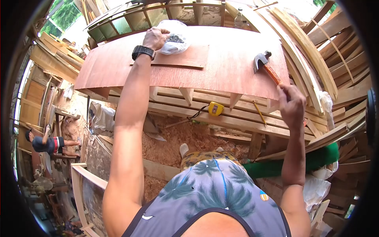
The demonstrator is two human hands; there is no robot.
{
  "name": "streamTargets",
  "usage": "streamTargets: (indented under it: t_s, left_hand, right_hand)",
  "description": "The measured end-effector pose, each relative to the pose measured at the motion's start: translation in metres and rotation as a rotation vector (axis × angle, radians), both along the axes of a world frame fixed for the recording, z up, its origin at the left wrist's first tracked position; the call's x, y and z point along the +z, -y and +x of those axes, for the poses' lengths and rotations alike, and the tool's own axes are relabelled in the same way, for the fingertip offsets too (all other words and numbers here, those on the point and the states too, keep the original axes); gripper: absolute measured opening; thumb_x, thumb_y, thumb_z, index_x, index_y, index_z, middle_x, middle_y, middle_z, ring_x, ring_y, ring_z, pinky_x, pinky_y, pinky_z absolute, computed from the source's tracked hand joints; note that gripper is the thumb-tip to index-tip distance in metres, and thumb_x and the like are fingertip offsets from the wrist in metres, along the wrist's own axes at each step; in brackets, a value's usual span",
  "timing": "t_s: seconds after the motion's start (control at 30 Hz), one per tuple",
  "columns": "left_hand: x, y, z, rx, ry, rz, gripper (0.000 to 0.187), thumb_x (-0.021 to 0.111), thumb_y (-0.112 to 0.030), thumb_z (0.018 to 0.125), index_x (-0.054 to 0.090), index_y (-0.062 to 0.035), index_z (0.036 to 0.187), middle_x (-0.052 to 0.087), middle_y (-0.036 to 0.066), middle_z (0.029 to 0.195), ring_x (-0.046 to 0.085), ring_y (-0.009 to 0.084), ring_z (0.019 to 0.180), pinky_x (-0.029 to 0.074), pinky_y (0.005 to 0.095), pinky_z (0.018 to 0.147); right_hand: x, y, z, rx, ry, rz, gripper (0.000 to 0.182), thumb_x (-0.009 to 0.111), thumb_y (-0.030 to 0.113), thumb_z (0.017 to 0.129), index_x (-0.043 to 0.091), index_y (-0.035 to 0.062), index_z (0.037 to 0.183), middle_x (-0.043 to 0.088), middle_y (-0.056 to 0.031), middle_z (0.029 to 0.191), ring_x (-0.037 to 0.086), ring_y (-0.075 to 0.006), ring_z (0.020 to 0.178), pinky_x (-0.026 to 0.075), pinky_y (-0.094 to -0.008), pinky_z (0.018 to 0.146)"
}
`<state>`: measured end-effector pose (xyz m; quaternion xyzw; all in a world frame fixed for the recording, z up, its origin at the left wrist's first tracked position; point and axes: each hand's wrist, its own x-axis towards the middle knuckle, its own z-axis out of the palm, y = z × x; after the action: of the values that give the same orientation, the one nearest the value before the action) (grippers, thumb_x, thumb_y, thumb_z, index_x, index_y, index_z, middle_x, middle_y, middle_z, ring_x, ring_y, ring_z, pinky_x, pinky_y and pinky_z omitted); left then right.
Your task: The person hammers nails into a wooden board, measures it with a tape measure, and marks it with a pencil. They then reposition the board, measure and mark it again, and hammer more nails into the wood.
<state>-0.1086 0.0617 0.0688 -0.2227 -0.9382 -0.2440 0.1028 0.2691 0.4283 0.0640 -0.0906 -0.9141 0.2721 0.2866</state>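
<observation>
My right hand is wrapped round the wooden handle of a claw hammer, whose metal head is over the right end of a reddish plywood sheet. With fingers closed, my left hand grips the edge of a clear plastic bag. Dark, thin pieces that look like nails lie in the bag. Under the bag is a smaller thin board, flat on the sheet. A black watch is on my left wrist.
Below the sheet's near edge, a yellow tape measure and a pencil rest on wooden rails. Stacked planks stand at right, with a green roll below. A glass bottle is behind. Another person is far left.
</observation>
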Motion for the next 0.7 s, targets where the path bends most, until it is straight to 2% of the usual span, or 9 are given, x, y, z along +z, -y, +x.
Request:
streamTargets:
  t_s: [0.03,0.1,0.13,0.2,0.33,0.47,0.57,0.63,0.7]
  left_hand:
    - [-0.007,-0.001,-0.012,-0.009,0.045,-0.060,0.030,0.076,-0.025,0.089,0.078,-0.0069,0.112,0.077,0.014,0.106,0.074,0.0257,0.099,0.055,0.0342,0.095]
    - [-0.004,-0.008,-0.013,-0.011,0.117,-0.113,0.031,0.079,-0.029,0.086,0.079,-0.0088,0.109,0.077,0.014,0.109,0.073,0.0250,0.103,0.054,0.0347,0.096]
    - [-0.001,-0.011,-0.010,-0.003,0.128,-0.165,0.030,0.080,-0.030,0.086,0.080,-0.0101,0.108,0.077,0.013,0.110,0.072,0.0250,0.103,0.054,0.0347,0.097]
    - [-0.003,-0.013,-0.005,0.004,0.111,-0.188,0.028,0.083,-0.032,0.083,0.082,-0.0128,0.103,0.077,0.012,0.108,0.073,0.0247,0.101,0.054,0.0350,0.095]
    - [-0.015,-0.012,-0.011,0.031,0.008,-0.118,0.024,0.078,-0.030,0.085,0.081,-0.0108,0.099,0.077,0.014,0.104,0.073,0.0262,0.099,0.055,0.0371,0.093]
    - [-0.025,-0.008,-0.019,0.059,-0.052,-0.006,0.027,0.077,-0.032,0.090,0.080,-0.0076,0.099,0.078,0.012,0.092,0.074,0.0218,0.085,0.056,0.0361,0.083]
    - [-0.025,-0.006,-0.020,0.046,-0.160,-0.006,0.026,0.077,-0.033,0.089,0.080,-0.0088,0.098,0.078,0.011,0.092,0.074,0.0215,0.083,0.056,0.0351,0.080]
    - [-0.023,-0.007,-0.018,0.016,-0.175,0.035,0.026,0.075,-0.032,0.091,0.079,-0.0079,0.099,0.078,0.011,0.093,0.074,0.0208,0.082,0.056,0.0350,0.079]
    - [-0.018,-0.006,-0.016,-0.012,-0.190,0.078,0.026,0.073,-0.032,0.094,0.078,-0.0070,0.101,0.078,0.011,0.094,0.074,0.0201,0.081,0.057,0.0348,0.077]
  right_hand:
    - [-0.012,-0.024,-0.008,-0.047,-0.043,0.172,0.024,0.068,0.012,0.093,0.072,-0.0021,0.112,0.070,-0.0211,0.103,0.071,-0.0326,0.089,0.057,-0.0404,0.082]
    - [-0.024,-0.049,-0.015,-0.213,0.081,0.449,0.036,0.068,0.024,0.095,0.067,-0.0011,0.120,0.066,-0.0227,0.119,0.068,-0.0359,0.102,0.054,-0.0456,0.090]
    - [-0.026,-0.054,-0.016,-0.218,0.087,0.448,0.036,0.068,0.024,0.095,0.067,-0.0011,0.120,0.066,-0.0227,0.119,0.068,-0.0359,0.102,0.054,-0.0456,0.090]
    - [-0.029,-0.058,-0.014,-0.296,0.386,0.215,0.046,0.068,0.035,0.096,0.063,0.0033,0.129,0.063,-0.0220,0.125,0.065,-0.0394,0.110,0.052,-0.0484,0.094]
    - [-0.030,-0.051,-0.006,-0.189,0.385,0.238,0.050,0.068,0.042,0.095,0.061,0.0131,0.135,0.063,-0.0212,0.118,0.064,-0.0426,0.109,0.052,-0.0495,0.094]
    - [-0.028,-0.052,-0.004,-0.268,0.421,0.275,0.061,0.069,0.044,0.094,0.057,0.0058,0.140,0.059,-0.0249,0.121,0.062,-0.0422,0.113,0.051,-0.0497,0.096]
    - [-0.017,-0.039,-0.004,-0.305,0.428,0.311,0.057,0.071,0.042,0.093,0.061,0.0029,0.133,0.061,-0.0260,0.120,0.063,-0.0412,0.111,0.051,-0.0469,0.096]
    - [-0.013,-0.037,-0.004,-0.298,0.401,0.296,0.055,0.070,0.046,0.092,0.067,0.0027,0.126,0.063,-0.0252,0.115,0.066,-0.0415,0.107,0.052,-0.0489,0.094]
    - [-0.005,-0.031,-0.006,-0.309,0.469,0.332,0.050,0.070,0.046,0.092,0.071,0.0004,0.112,0.068,-0.0254,0.105,0.068,-0.0409,0.101,0.053,-0.0488,0.090]
